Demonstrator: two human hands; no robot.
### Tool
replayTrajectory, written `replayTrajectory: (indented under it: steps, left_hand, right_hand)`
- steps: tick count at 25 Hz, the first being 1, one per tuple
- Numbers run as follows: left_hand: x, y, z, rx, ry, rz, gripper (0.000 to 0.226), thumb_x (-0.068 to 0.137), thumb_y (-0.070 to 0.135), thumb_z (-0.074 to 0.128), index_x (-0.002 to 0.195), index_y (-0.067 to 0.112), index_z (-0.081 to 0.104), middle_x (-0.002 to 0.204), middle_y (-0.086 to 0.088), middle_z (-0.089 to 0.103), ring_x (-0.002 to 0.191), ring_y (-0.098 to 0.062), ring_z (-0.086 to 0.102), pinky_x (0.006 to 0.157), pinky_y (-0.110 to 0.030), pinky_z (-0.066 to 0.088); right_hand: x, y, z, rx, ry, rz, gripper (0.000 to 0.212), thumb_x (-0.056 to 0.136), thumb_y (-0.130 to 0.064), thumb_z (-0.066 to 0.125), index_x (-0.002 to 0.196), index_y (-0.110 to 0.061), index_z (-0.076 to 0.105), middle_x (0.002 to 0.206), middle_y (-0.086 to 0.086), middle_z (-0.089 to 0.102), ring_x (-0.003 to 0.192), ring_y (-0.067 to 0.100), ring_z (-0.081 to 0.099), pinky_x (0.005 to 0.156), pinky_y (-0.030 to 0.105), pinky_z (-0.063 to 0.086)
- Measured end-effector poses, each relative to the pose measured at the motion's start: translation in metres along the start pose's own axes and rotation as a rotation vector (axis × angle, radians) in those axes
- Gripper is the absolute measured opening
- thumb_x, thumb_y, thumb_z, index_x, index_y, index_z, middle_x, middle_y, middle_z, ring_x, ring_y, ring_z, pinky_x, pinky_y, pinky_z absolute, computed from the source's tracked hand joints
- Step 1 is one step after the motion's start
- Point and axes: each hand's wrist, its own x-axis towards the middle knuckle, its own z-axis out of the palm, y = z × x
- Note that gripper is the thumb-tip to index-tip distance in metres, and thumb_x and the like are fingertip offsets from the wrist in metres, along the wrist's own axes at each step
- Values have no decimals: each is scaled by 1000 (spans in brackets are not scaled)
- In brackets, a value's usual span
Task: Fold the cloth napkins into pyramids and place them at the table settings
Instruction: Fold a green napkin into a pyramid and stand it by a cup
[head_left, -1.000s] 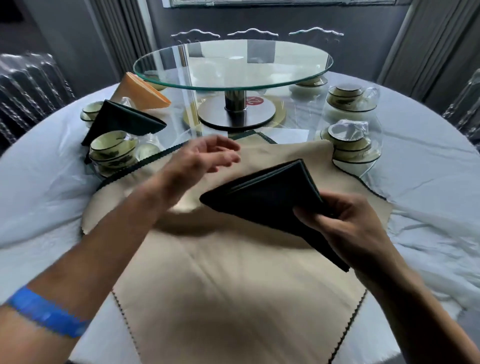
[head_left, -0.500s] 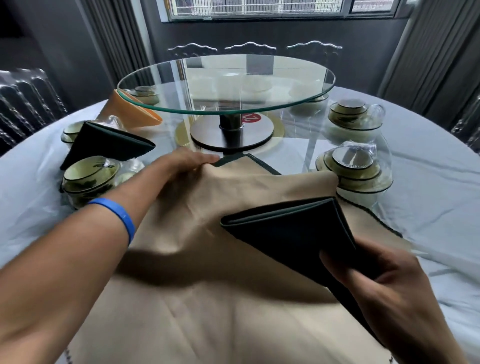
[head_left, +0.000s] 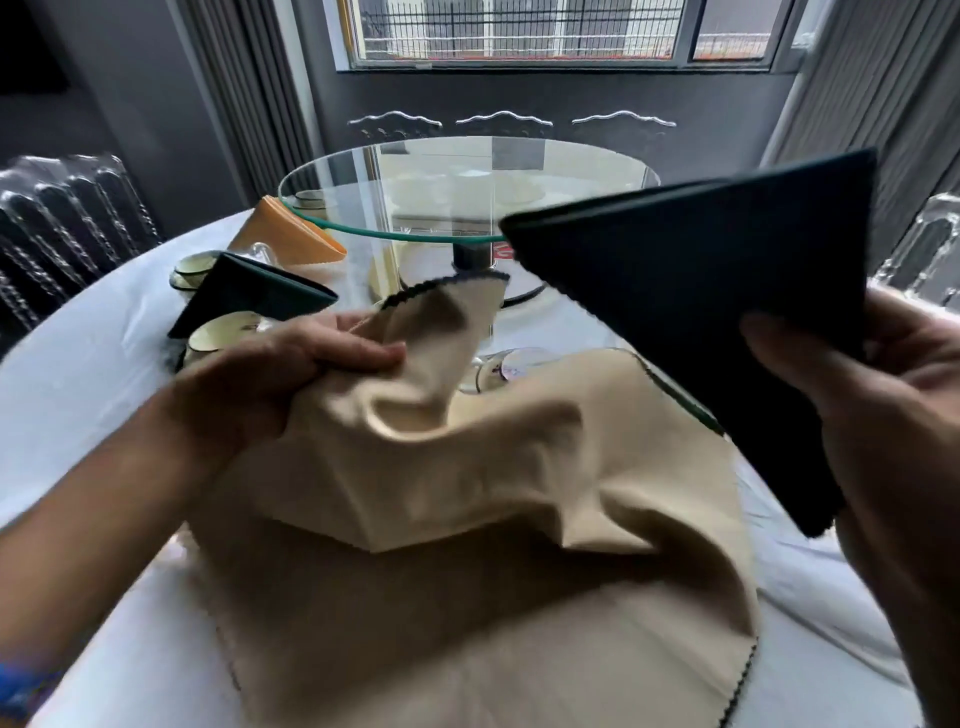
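Your right hand pinches the dark green cloth napkin folded into a flat triangle, thumb pressed on its near face and fingers behind, holding it raised in the air over the right side of the table; it is folded but not yet stood at a setting. Your left hand is clamped on a bunched fold of the large beige cloth napkin with a dark scalloped edge, lifting its far corner off the white tablecloth while the rest lies spread in front of you; this one appears unfolded, so its pyramid remains to be made. Finished work stands at the far left: a second dark green folded napkin propped by the cream bowls with dark rims, and an orange folded napkin beyond it, beside the glass turntable (two settings served, by my reading). Settings on the right are hidden behind the held napkin.
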Motion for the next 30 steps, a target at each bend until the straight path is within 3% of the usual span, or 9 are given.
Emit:
replayTrajectory:
  steps: [3,7,10,14,17,19,23,27,30]
  left_hand:
    - [-58,-24,16,-5,-99,-118,41,39,17,96,76,14,80,72,-11,73,57,-18,70,48,-21,53]
    - [-94,-78,23,38,-63,-277,38,58,0,84,92,15,80,99,-3,77,84,-9,73,65,-16,54]
    - [-97,-125,6,387,18,-236,91,42,46,92,124,24,60,111,1,72,94,-5,67,77,-17,52]
    - [-99,-151,-1,675,195,-191,50,67,37,66,115,47,56,93,-4,73,81,-9,63,77,-34,53]
    - [-89,-144,7,1025,434,-13,47,78,38,70,123,39,57,106,11,67,100,-11,62,85,-28,49]
    - [-72,-132,15,927,530,118,47,78,44,73,121,30,62,108,9,66,102,-13,62,87,-28,48]
    - [-36,-120,23,843,471,91,50,71,59,68,110,27,63,100,3,67,91,-20,63,75,-34,49]
    - [-21,-132,26,858,615,137,18,89,41,61,83,26,52,82,0,61,84,-26,61,64,-33,36]
    - [-18,-136,26,866,652,151,10,89,27,62,83,25,54,77,3,55,82,-27,60,63,-30,32]
  right_hand:
    - [5,-25,16,-78,-25,-137,14,84,-14,70,79,-26,75,89,18,72,85,22,68,72,50,56]
    - [1,-24,56,-179,-82,-222,13,84,-9,66,71,-7,67,66,-13,55,62,2,47,55,27,39]
    - [-9,12,89,-375,-141,-131,11,80,-22,62,75,-16,70,61,-13,62,56,5,56,51,31,48]
    - [-26,65,132,-674,-212,-5,8,75,-21,60,77,-13,63,72,6,67,74,29,65,62,36,48]
    - [-36,83,166,-829,-193,44,19,77,-20,58,94,-14,65,91,12,69,89,34,63,68,35,44]
    - [-38,93,186,-883,-192,86,23,84,-24,56,104,-14,63,103,15,68,98,35,63,75,37,45]
    - [-43,105,199,-906,-314,160,52,98,-55,37,106,-11,64,110,18,67,105,36,62,77,39,42]
    - [-57,112,176,-1082,-435,63,42,95,-53,42,100,-15,59,108,11,67,104,33,61,71,37,37]
    - [-61,113,172,-1159,-453,18,32,92,-44,46,97,-16,61,105,10,68,101,33,63,68,36,37]
